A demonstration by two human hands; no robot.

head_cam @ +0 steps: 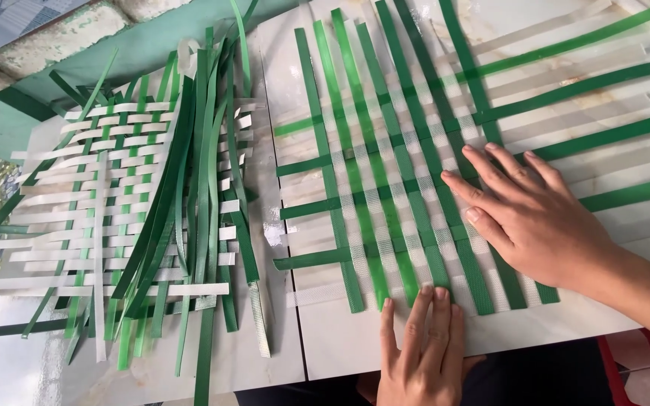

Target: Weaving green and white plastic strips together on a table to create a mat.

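1. A flat mat of woven strips (385, 203), green plastic bands running one way and clear-white bands crossing them, lies on the pale tiled table (340, 346), right of centre
2. The right hand (524, 214) lies open and flat on the mat's right side, fingers spread and pointing left, gripping nothing
3. The left hand (423, 353) lies open too, fingertips pressing the near ends of the green bands at the mat's lower edge, holding nothing
4. The step looks like pressing the weave flat and snug; the next move seems to call for sliding the bands closer without lifting them
5. To the left, a second woven mat (92, 203) lies under a heap of loose green strips (189, 180)
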